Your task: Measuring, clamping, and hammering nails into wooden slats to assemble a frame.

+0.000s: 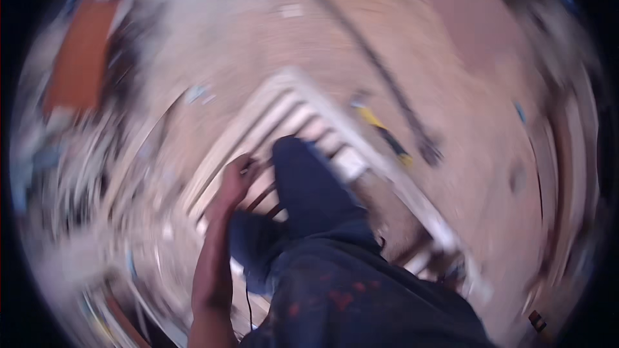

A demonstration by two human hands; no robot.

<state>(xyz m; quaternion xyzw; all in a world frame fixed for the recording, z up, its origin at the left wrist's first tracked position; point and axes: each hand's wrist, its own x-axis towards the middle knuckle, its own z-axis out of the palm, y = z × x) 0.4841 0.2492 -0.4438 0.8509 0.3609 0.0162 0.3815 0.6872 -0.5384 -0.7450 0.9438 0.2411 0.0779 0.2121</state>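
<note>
A pale wooden frame with several parallel slats lies on the ground, and my legs in dark trousers are over part of it. My left hand is low over the slats on the frame's left side. Its fingers look bent, but motion smears them, and I cannot make out whether they grip a slat. My right hand does not show. A whitish block sits at the edge of the slats beside my knee. Just outside the frame's right rail lies a hammer with a yellow and black handle.
A long dark bar lies on the brown ground past the hammer. An orange panel is at the far left, above blurred clutter. Long curved-looking boards line the right side, and a pinkish sheet is at the far right.
</note>
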